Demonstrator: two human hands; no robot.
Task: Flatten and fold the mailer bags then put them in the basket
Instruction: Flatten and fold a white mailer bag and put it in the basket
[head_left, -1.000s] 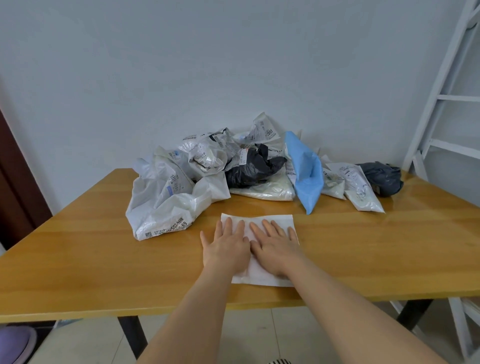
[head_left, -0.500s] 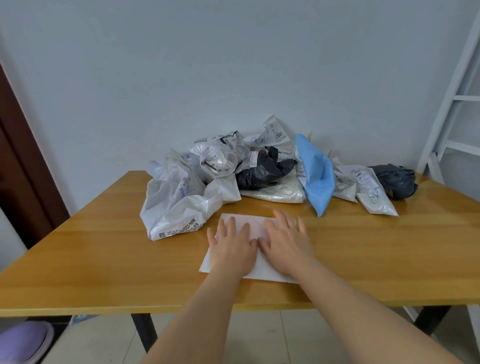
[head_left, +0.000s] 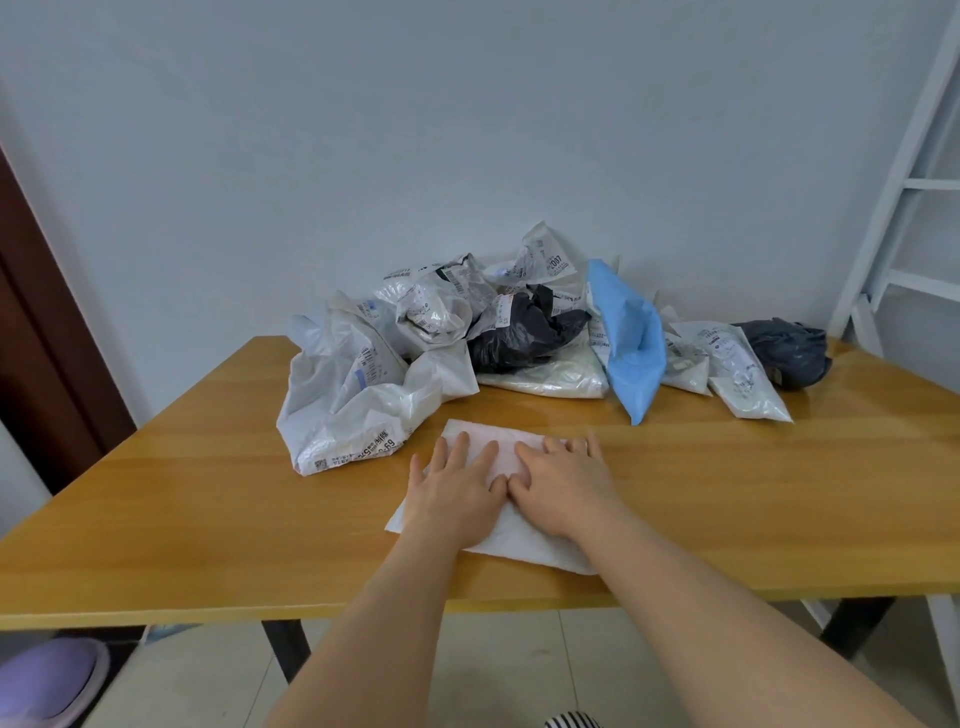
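A flat white mailer bag (head_left: 498, 447) lies on the wooden table (head_left: 208, 499) near its front edge. My left hand (head_left: 454, 491) and my right hand (head_left: 563, 483) press on it side by side, palms down, fingers straight. Behind it a heap of crumpled mailer bags is piled against the wall: a large white one (head_left: 353, 405), a black one (head_left: 524, 332), a blue one (head_left: 631, 343), a dark grey one (head_left: 787, 351) at the right end. No basket is in view.
A white ladder-like frame (head_left: 904, 187) stands at the right by the table's corner. A brown door (head_left: 36, 332) is at the left. On the tiled floor at the bottom left lies a purple slipper (head_left: 44, 680).
Both hands have slid forward over the white bag, away from me, still flat on it. The view has shifted, so the pile sits further right in the frame.
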